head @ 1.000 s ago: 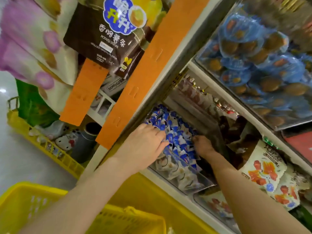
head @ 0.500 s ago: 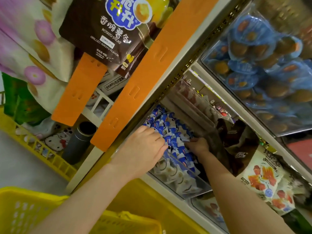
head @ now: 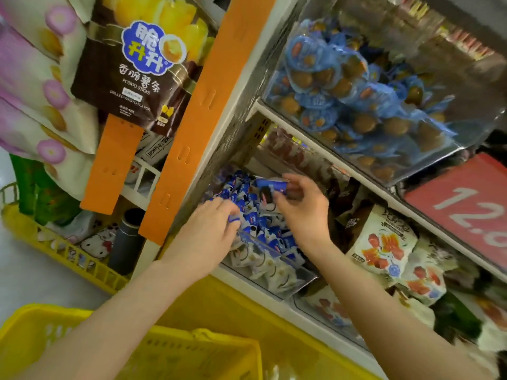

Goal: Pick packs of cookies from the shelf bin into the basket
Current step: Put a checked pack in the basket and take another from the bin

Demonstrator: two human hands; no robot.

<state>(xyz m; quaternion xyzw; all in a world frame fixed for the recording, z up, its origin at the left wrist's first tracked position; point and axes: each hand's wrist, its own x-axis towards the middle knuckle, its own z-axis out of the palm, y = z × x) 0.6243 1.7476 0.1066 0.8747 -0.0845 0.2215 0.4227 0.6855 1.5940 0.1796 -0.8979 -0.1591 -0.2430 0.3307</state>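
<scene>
Fingers (head: pixel 297 181) of the right hand (head: pixel 303 215) are clamping on one blue-and-white pack (head: pixel 270 187), holding it just above the heap of cookie packs (head: pixel 263 234). That heap is lying in the clear shelf bin (head: pixel 290 278) on the lower shelf. The left hand (head: pixel 211 231) is reaching into the same heap, its fingers (head: pixel 223 208) bending down among the wrappers; motion blur is hiding whether they are gripping anything, so I cannot tell. A yellow basket (head: pixel 192 352) is sitting below both forearms, in front of the shelf. Above the bin, a second clear bin (head: pixel 450 149) is holding blue-wrapped snacks, and a brown potato-stick bag (head: pixel 137 78) is hanging to the left beside an orange strip (head: pixel 192 124).
</scene>
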